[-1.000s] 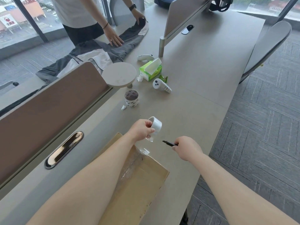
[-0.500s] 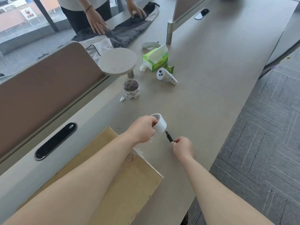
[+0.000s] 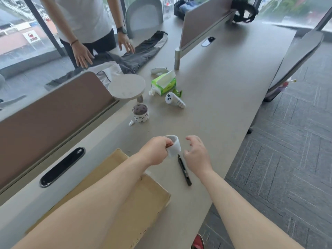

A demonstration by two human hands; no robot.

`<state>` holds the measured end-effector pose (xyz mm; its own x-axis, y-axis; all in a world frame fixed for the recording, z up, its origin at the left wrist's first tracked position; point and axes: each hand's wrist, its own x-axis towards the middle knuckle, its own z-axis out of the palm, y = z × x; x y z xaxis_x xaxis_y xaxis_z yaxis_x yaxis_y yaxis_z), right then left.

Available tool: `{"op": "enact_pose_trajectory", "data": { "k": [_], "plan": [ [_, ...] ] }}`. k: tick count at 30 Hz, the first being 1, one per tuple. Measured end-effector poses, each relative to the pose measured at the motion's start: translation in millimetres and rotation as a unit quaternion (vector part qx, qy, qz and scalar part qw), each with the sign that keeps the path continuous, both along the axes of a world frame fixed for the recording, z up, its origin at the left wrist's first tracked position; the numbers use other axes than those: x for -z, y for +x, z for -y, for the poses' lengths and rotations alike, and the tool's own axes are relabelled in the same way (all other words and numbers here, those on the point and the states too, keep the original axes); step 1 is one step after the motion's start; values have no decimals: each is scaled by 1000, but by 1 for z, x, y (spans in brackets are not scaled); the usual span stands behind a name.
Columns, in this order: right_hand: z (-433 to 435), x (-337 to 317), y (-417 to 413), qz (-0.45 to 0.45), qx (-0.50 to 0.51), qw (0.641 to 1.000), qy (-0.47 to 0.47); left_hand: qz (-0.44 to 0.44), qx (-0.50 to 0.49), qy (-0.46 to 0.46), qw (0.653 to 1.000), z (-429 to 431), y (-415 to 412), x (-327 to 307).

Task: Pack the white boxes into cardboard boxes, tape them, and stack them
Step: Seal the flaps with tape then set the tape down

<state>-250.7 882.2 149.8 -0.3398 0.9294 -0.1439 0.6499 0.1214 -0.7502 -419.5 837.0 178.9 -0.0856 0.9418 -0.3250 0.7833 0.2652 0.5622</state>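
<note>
tape roll [image 3: 174,147], pinched at its rim by the left hand [image 3: 156,151] over the table [image 3: 215,105] just past the cardboard box [image 3: 140,200]; right hand [image 3: 196,156] empty, fingers spread beside it; risk: light pinch lets roll slip, or wrist knocks the black pen-like tool [image 3: 184,170] floorward.

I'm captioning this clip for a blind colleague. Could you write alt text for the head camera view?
At a grey desk, a person's left hand holds a white tape roll while the open right hand hovers beside it. A slim black tool lies on the desk between the hands, next to a cardboard box.
</note>
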Motion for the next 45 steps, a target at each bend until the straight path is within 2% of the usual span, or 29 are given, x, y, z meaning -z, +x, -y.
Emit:
{"op": "enact_pose_trajectory", "data": {
  "k": [5,10,14,19,24,28,33,40,43,45],
  "plan": [
    [11,-75,-7,101,-173,977,73,-5,41,23,999,9,-1,-44],
    [26,-109,-17,165,-167,968,87,-15,49,71,996,22,-16,-84],
    [34,-122,-31,150,-163,974,51,13,-8,116,993,33,-33,-95],
    [36,-130,-53,84,-215,972,-46,27,-63,126,990,42,-53,-94],
    [23,-122,-75,37,-217,967,-127,32,-102,122,987,38,-67,-88],
    [-4,-110,-94,25,-206,972,-107,29,-123,120,985,20,-76,-80],
    [-52,-93,-120,27,-257,955,-146,29,-166,106,980,-15,-85,-62],
    [-118,-74,-139,24,-296,945,-136,22,-254,97,962,-69,-84,-47],
    [-150,-66,-146,34,-302,946,-108,40,-321,91,942,-91,-83,-40],
    [-169,-63,-153,32,-300,949,-92,42,-391,82,916,-101,-86,-34]
  ]
}}
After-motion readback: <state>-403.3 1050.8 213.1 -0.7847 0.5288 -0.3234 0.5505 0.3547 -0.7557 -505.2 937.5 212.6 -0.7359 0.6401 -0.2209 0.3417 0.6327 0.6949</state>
